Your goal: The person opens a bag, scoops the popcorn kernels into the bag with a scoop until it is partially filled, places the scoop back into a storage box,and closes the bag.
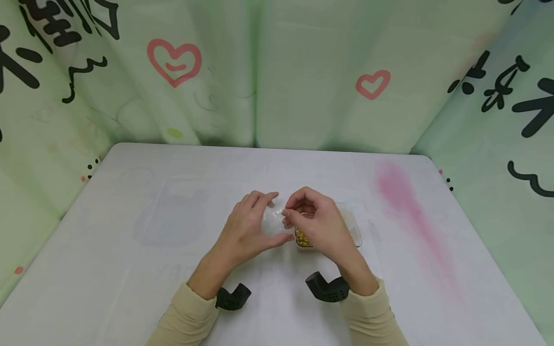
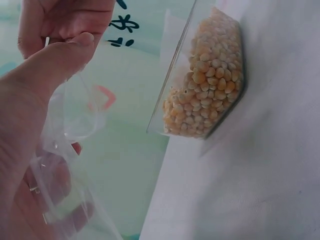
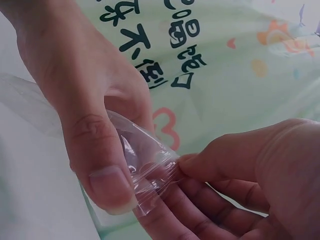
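A clear zip-top plastic bag is between my two hands, above the table. My left hand holds it in a wide C, with the thumb low and the fingers curled behind the film. From the other side my right hand pinches the bag's zip edge between thumb and fingers. Close below the right hand stands a clear rectangular container, partly hidden by that hand. Dried corn kernels are heaped inside it, toward its left end in the head view.
A white-covered table lies under the work, with a pink stain on its right side. Green curtains with red hearts and black lettering surround the table at the back and sides. Black wrist mounts sit at both cuffs.
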Tool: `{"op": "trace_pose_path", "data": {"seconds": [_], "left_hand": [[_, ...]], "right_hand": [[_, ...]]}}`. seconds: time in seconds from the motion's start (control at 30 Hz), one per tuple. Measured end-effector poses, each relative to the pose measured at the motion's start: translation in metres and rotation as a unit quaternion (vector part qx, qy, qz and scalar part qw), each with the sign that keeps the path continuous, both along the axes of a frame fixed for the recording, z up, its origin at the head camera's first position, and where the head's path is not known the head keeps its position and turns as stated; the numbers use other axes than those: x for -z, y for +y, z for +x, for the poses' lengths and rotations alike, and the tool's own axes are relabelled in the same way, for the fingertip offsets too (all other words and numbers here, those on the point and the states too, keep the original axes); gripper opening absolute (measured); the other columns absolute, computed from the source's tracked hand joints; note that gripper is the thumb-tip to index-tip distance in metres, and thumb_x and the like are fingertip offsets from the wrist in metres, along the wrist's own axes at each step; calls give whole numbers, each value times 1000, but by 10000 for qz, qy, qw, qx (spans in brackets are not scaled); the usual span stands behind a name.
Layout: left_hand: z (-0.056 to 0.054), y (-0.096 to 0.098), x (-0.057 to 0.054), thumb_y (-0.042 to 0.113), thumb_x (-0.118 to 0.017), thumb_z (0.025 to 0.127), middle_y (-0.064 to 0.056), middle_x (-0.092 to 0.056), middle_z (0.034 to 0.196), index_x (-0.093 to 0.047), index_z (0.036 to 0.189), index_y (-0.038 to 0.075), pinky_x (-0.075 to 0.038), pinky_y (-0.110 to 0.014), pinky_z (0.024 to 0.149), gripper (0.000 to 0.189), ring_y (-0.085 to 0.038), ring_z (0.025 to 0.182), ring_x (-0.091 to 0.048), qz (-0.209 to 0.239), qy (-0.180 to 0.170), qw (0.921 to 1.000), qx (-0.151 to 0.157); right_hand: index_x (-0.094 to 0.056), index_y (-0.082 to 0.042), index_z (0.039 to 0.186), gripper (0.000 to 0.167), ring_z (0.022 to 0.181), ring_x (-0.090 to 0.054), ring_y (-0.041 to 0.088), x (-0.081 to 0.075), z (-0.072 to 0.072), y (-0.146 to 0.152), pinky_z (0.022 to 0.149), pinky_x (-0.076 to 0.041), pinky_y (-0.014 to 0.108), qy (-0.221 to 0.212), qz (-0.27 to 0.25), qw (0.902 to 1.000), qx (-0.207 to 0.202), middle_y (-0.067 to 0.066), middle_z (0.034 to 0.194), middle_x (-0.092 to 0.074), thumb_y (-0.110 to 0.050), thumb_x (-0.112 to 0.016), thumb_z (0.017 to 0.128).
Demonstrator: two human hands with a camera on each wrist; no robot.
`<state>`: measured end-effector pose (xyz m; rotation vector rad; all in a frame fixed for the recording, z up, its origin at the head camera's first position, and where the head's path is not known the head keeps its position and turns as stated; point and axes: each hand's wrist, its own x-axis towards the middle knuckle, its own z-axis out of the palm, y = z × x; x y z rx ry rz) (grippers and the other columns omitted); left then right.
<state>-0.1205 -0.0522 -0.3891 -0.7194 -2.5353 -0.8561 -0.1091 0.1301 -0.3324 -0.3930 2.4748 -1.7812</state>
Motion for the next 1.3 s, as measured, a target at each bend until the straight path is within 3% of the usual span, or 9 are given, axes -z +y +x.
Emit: {"op": "trace_pose_path", "data": {"seconds": [0.23,0.4,0.53,0.8,0.97,1.1,1.3], "left_hand": [[1,-3,-3,52,-86,68,-2,-58,114,-52,138,12,-48,-36,82,88,-16,96,-55,212,-278,9992,203],[2,-5,-7,51,-85,71,0,-56,118,-47,142,17,-47,-36,85,88,-15,100,-55,345,-508,9977,289],[2,-6,-9,49,-85,72,1,-56,119,-47,143,18,-48,-37,88,86,-16,106,-55,460,-603,9963,397],[3,-8,-11,45,-85,73,2,-57,121,-48,141,20,-49,-36,89,82,-14,106,-55,517,-585,9950,623],[3,-10,-13,42,-86,73,3,-58,121,-50,140,19,-50,-34,89,79,-12,105,-56,639,-652,9931,742],[5,-11,-12,40,-86,73,4,-58,122,-49,141,20,-51,-32,87,80,-11,105,-55,739,-778,9906,850],[3,-11,-12,41,-85,74,4,-59,115,-50,139,19,-49,-29,79,77,-10,94,-54,741,-622,9923,770]], "right_hand": [[-61,-6,100,7,79,-70,26,1,-2,4,75,-59,38,51,60,9999,104,12,92,-67,-10,-64,94],[-63,-8,103,8,90,-66,20,3,-5,6,82,-56,30,364,502,9971,432,7,100,-66,-11,-62,96],[-63,-8,105,10,95,-64,17,6,-7,6,86,-55,32,409,736,9953,481,6,103,-66,-10,-62,95],[-61,-5,107,13,80,-69,25,12,-10,5,76,-57,32,-23,533,9983,224,13,95,-65,-4,-60,94],[-60,-7,109,16,83,-71,30,13,-10,5,79,-56,33,-54,545,9982,253,11,99,-66,-10,-64,94],[-60,-6,108,16,83,-71,28,15,-11,4,80,-56,32,-159,548,9982,169,11,99,-67,-10,-65,93],[-61,-4,102,12,77,-71,21,14,-11,4,73,-57,27,-56,493,9985,217,14,93,-68,0,-60,91]]}}
